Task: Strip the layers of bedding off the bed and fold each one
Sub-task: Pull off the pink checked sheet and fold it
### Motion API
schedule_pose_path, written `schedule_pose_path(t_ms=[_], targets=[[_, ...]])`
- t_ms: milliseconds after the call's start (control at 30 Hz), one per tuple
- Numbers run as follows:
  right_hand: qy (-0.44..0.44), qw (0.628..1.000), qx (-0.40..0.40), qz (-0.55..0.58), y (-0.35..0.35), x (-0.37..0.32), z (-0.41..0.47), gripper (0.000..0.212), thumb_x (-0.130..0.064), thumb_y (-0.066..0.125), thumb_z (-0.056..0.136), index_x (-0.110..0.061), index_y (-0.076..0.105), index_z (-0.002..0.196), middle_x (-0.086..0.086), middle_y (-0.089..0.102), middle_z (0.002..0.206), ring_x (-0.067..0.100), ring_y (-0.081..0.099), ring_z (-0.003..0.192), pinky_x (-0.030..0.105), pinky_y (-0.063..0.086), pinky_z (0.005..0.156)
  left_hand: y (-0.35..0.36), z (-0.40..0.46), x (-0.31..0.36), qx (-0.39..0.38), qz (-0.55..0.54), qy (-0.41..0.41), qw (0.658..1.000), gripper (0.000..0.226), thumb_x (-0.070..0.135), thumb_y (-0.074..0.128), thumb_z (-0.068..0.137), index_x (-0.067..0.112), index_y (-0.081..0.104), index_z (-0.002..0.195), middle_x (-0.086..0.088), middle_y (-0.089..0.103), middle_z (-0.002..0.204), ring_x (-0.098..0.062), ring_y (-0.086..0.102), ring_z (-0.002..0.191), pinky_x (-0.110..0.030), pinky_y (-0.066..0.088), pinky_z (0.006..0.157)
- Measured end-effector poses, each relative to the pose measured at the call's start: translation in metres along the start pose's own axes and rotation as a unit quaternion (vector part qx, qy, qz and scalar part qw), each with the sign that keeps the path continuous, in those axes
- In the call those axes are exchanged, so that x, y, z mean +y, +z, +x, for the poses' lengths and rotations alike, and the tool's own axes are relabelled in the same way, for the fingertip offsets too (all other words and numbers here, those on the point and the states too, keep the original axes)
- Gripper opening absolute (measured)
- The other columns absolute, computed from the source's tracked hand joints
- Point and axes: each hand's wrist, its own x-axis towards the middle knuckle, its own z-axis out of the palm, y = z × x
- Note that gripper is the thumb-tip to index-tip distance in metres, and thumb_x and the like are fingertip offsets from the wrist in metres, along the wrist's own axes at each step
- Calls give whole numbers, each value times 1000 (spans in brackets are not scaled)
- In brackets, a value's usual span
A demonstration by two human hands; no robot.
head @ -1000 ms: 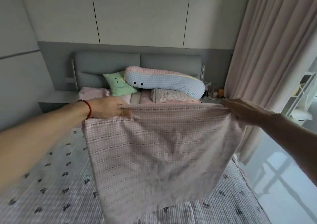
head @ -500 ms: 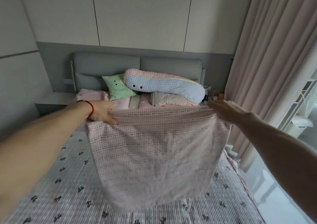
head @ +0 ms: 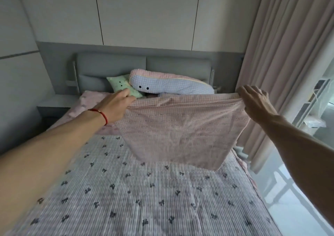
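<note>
I hold a pink checked sheet (head: 182, 125) stretched between my two hands above the bed (head: 144, 199), both arms reaching out toward the grey headboard (head: 112, 69). My left hand (head: 115, 107), a red string bracelet (head: 104, 115) at the wrist, pinches the sheet's upper left corner, my fingers (head: 126, 95) curled over the edge. My right hand (head: 254, 103) grips the upper right corner, where the cloth bunches under my fingers. The top edge runs nearly level between the two grips; the rest hangs down in the air, its lower edge clear of the quilted cover (head: 162, 196) with small dark prints. Beyond the sheet, a green pillow (head: 119, 84) and a long blue-and-pink bolster (head: 171, 85) lie against the headboard. A pale curtain (head: 282, 58) hangs at the right.
</note>
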Motion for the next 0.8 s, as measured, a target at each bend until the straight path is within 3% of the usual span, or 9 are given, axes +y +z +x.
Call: schedule_pose_path(t_ms=[133,267,400,467,533,600,667,733,800], targets=[[-108,993,34,27,28,-21,-108,40,1,69,70,-3,61,108,10,58,100,32,53,93,60,46,85,60,-82,33,-29,-23,15,999,60,-19,63,75,14,67,126,-5,53,102,-29,59,93,-42,54,71],[-111,983,-104,101,89,-40,-245,52,-5,89,61,-11,65,106,6,63,98,31,60,90,52,42,85,137,-184,116,-175,-19,-81,981,64,0,68,86,30,53,140,3,49,131,-22,47,125,-39,41,88],[-128,952,-219,174,130,-72,-391,60,-4,97,47,-15,69,99,-2,65,91,22,62,79,45,49,80,215,-303,203,-287,-67,-190,937,73,-4,67,83,41,52,138,11,44,140,-18,44,130,-36,31,85],[-130,939,-252,196,141,-85,-461,55,-2,94,49,-18,69,96,-5,63,90,16,58,77,41,49,77,245,-366,242,-335,-101,-220,911,71,-9,61,83,41,57,133,10,48,139,-19,47,132,-38,39,93],[-125,931,-281,194,143,-94,-524,47,1,77,57,-23,64,95,-8,61,90,15,56,81,40,47,77,261,-420,275,-380,-136,-222,888,53,1,56,91,47,61,118,9,54,133,-20,52,130,-43,42,99],[-112,923,-320,184,133,-104,-569,43,-1,57,58,-26,58,94,-9,59,86,19,63,82,42,49,74,265,-457,299,-395,-158,-238,873,54,0,64,86,51,61,103,13,59,118,-20,61,116,-47,47,87],[-85,908,-375,166,122,-110,-601,47,-8,36,56,-30,54,94,-12,57,84,20,67,80,43,44,77,271,-484,313,-435,-152,-230,857,72,-8,83,52,45,71,100,16,66,99,-19,69,90,-42,48,65],[-38,889,-429,157,108,-117,-627,53,-12,31,51,-31,58,92,-14,56,84,18,66,82,39,35,80,268,-499,324,-415,-133,-233,869,85,-11,87,25,38,76,93,16,68,88,-18,68,74,-38,43,55],[-5,873,-466,147,99,-123,-648,51,-15,34,51,-32,63,89,-15,57,83,14,66,84,40,33,82,265,-507,330,-404,-132,-241,872,87,-12,86,22,34,77,95,14,69,88,-20,68,73,-38,44,56]])
